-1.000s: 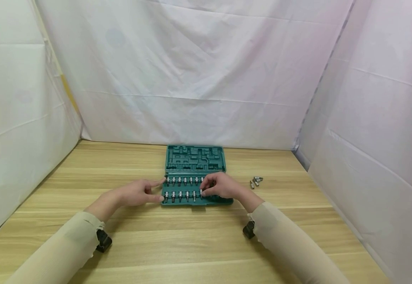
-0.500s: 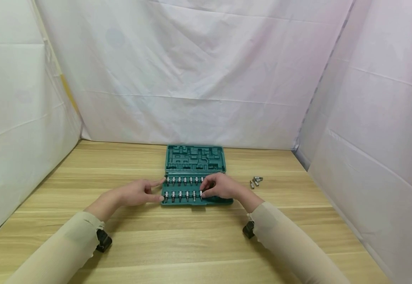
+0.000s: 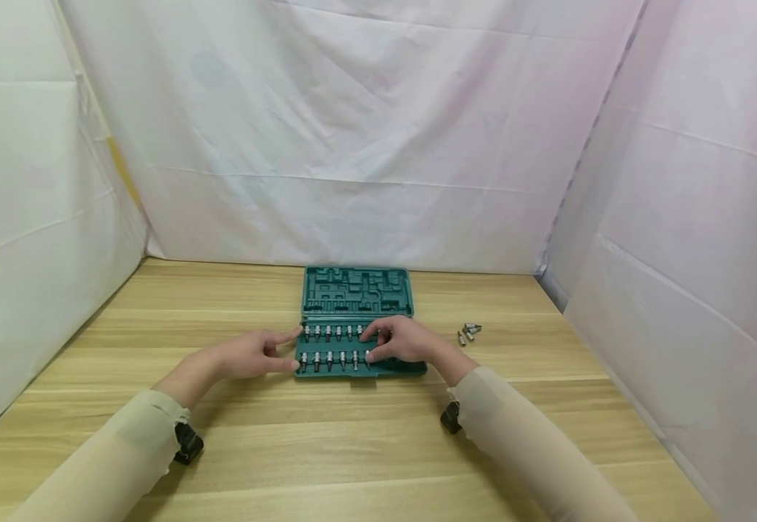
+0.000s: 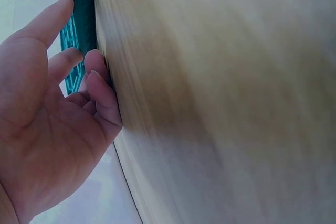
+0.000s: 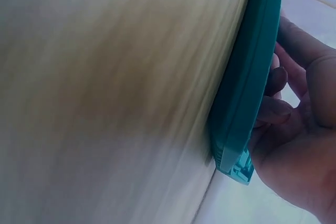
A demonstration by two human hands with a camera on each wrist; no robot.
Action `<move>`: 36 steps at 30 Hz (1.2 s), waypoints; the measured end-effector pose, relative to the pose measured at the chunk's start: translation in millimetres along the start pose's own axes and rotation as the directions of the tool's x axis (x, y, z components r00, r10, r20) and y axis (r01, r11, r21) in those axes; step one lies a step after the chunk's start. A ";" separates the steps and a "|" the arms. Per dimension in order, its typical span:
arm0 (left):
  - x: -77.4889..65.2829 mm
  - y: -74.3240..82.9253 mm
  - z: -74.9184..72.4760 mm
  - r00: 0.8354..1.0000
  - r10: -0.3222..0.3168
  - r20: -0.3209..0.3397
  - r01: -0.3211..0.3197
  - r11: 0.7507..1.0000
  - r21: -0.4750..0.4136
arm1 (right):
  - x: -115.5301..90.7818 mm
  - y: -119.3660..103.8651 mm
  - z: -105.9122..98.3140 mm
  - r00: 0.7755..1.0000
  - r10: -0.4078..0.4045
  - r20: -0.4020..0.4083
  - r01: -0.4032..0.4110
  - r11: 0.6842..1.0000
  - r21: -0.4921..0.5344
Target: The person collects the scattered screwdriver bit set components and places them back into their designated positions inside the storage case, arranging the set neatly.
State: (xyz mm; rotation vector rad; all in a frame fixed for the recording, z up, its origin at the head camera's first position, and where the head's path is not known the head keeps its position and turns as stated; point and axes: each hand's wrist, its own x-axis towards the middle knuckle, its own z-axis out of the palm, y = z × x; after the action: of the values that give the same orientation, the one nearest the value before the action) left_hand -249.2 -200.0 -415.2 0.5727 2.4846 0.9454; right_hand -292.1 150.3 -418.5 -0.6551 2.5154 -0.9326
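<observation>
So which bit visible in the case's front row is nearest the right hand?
Sixth bit from the left, the rightmost visible: it's at the right hand; the other five lie farther left.

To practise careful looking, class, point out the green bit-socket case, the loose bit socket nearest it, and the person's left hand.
Green bit-socket case (image 3: 357, 291): head view, open lid's inside.
Loose bit socket (image 3: 461, 338): head view, middle of its body.
Left hand (image 4: 47, 121): left wrist view, palm.
</observation>
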 end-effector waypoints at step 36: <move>0.1 0.5 0.6 1.000 -0.013 -0.002 0.013 0.999 0.037 | 3.5 -8.5 1.6 0.997 0.082 0.017 -0.083 0.994 0.076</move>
State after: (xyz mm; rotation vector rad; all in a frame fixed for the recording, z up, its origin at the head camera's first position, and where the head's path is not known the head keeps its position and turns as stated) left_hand -248.8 -199.4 -415.2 0.5675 2.5090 0.8966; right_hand -291.7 141.9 -414.5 -0.5286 2.4603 -0.9864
